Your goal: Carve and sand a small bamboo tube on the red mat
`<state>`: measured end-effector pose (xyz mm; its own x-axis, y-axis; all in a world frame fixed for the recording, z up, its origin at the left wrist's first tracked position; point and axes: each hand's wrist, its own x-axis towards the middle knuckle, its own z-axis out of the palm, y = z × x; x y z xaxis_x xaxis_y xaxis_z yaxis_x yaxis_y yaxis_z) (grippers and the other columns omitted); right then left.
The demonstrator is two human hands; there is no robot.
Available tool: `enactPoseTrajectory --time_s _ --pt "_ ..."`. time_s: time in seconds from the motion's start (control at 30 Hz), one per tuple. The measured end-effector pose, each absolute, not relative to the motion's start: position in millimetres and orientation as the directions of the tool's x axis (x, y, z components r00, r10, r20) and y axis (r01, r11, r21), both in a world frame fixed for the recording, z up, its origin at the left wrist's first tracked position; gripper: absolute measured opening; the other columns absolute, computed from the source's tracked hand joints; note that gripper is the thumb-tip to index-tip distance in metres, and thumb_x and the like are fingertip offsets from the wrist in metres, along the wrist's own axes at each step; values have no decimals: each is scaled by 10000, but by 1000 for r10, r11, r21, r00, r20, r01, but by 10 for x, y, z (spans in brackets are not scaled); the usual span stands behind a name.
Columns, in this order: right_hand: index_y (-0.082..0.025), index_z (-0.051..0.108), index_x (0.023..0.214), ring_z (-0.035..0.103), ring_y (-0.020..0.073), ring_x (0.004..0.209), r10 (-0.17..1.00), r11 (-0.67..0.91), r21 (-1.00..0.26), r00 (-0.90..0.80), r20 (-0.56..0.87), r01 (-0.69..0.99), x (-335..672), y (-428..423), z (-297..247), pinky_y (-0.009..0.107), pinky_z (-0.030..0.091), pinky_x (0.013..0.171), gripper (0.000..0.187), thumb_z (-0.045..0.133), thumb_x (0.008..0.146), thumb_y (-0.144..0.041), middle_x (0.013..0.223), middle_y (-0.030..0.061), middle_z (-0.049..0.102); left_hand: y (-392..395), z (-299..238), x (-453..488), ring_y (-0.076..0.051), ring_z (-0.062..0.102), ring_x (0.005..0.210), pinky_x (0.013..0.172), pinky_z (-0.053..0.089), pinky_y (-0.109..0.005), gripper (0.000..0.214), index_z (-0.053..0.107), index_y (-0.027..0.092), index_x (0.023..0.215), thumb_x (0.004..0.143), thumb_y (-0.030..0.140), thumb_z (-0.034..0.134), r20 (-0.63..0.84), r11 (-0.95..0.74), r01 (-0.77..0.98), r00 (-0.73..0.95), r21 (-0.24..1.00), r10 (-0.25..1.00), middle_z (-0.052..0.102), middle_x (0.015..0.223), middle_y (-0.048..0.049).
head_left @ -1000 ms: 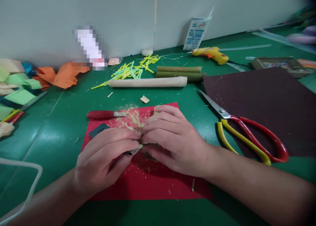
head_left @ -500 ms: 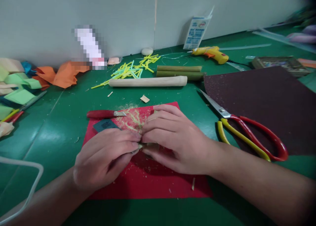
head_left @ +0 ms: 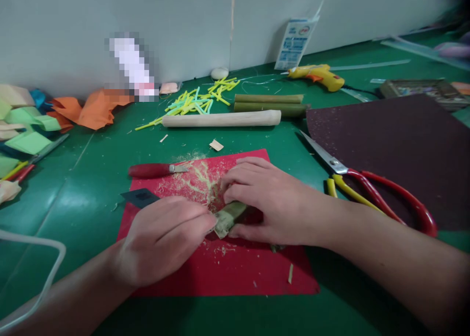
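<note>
My right hand [head_left: 264,204] is closed over a short greenish piece of bamboo [head_left: 229,218], pressing it onto a red mat [head_left: 227,277]. The rough, pale-edged end of the bamboo points toward my left hand [head_left: 169,238]. My left fingers are pinched together at that end. A dark blue-grey sheet with printing on it, like sandpaper [head_left: 141,197], juts out behind my left knuckles; its other part is hidden under the hand. Pale shavings [head_left: 200,179] are scattered on the mat beyond my fingers. A red-handled knife [head_left: 154,170] lies at the mat's far left edge.
Red and yellow-handled scissors [head_left: 341,167] lie right of the mat, partly on a dark brown sheet [head_left: 389,155]. Behind are a pale peeled stick [head_left: 220,119], green bamboo lengths [head_left: 270,103], yellow straw pieces [head_left: 183,103] and a yellow glue gun [head_left: 317,76]. Orange paper [head_left: 97,109] lies left.
My right hand has shifted slightly right and bared the bamboo's end. My left hand has rolled and its fingers have curled in more. The dark sheet has swung left.
</note>
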<state>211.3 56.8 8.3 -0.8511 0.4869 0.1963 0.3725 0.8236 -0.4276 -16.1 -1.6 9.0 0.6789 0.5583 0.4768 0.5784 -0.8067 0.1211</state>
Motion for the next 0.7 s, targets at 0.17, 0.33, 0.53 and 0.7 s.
enactPoseTrajectory --time_s 0.17,0.33,0.53,0.7 --pt "-157 641 903 553 188 844 503 813 -440 -841 201 382 2117 557 53 328 409 749 287 608 795 -420 895 62 624 9 81 -168 -149 641 826 759 534 -289 151 608 198 981 872 215 505 399 -768 618 669 172 627 686 900 -16" --pt "-149 649 908 561 175 805 515 799 -462 -834 197 384 2116 571 39 280 401 646 311 603 797 -436 868 58 627 9 93 -160 -158 626 869 747 522 -283 157 599 209 999 865 220 517 328 -747 623 673 231 663 670 932 -15" --pt "-140 654 925 569 174 805 529 790 -475 -823 206 389 2107 564 25 282 416 668 315 619 785 -420 869 51 638 -35 129 -170 -176 606 945 791 528 -305 242 576 234 1058 817 259 586 218 -674 638 646 373 732 619 1047 -38" --pt "-142 654 938 578 166 839 516 794 -489 -826 227 362 2105 561 18 276 423 708 287 612 796 -388 910 56 648 -27 146 -170 -206 547 1095 906 501 -367 225 553 224 1041 817 210 576 162 -598 612 617 517 770 553 1176 -69"
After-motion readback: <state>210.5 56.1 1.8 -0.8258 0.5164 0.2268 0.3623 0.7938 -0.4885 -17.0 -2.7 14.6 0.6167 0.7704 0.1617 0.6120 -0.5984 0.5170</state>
